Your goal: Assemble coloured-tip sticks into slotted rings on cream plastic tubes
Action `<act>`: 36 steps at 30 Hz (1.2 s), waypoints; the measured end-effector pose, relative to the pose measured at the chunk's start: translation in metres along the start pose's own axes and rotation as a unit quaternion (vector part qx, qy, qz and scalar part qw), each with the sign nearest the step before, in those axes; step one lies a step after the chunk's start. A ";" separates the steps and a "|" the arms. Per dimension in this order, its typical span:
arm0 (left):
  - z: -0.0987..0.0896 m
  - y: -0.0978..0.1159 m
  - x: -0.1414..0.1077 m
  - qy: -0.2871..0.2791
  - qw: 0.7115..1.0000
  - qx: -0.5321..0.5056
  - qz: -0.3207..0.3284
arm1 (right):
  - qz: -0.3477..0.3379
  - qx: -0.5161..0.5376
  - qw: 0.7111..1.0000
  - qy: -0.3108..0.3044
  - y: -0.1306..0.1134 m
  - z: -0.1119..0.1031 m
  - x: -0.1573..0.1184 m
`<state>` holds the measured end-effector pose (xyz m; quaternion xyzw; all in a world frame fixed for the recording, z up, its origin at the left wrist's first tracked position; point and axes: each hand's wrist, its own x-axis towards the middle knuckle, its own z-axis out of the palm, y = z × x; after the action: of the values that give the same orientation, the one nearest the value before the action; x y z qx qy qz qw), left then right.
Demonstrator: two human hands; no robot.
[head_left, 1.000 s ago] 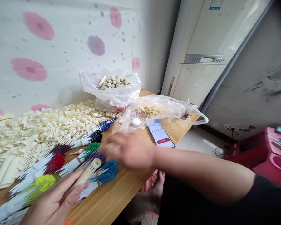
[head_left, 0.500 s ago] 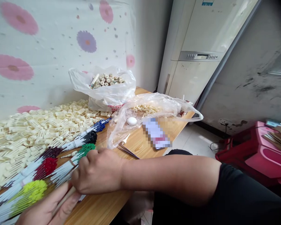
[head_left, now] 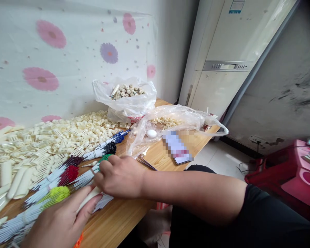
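My left hand (head_left: 59, 213) is wrapped round a cream-coloured tube (head_left: 89, 198) at the lower left. My right hand (head_left: 121, 175) is closed at the tube's far end; its fingertips are partly hidden. Beside and behind my hands lie bundles of thin white sticks with coloured tips: green (head_left: 103, 159), yellow (head_left: 57, 194), red (head_left: 69, 175), dark purple (head_left: 74, 161), black (head_left: 110, 148) and blue (head_left: 122, 136). An orange-tipped bundle (head_left: 79, 240) shows partly below my left hand.
A large heap of cream slotted plastic parts (head_left: 67, 132) covers the table's back left. Behind stand a bag of cylinders (head_left: 131, 110) and an open clear bag (head_left: 193, 115) with small pieces. A phone (head_left: 177, 148) lies at the right, near a white round object (head_left: 151, 133).
The view has shifted left, so the table's contents appear further right. More of the cream tube shows between my hands, and long cream tubes and orange tips have come into view at the lower left.
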<state>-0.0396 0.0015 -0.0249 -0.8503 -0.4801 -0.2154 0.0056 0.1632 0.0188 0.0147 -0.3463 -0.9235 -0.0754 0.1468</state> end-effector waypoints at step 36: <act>-0.031 0.067 -0.020 -0.166 0.973 0.158 -0.002 | 0.016 -0.030 0.994 -0.107 -0.023 -0.012 -0.032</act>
<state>-0.0046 -0.0574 0.0087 -0.8615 -0.5042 0.0076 0.0595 0.1732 -0.0206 0.0148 -0.3712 -0.9256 -0.0634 0.0381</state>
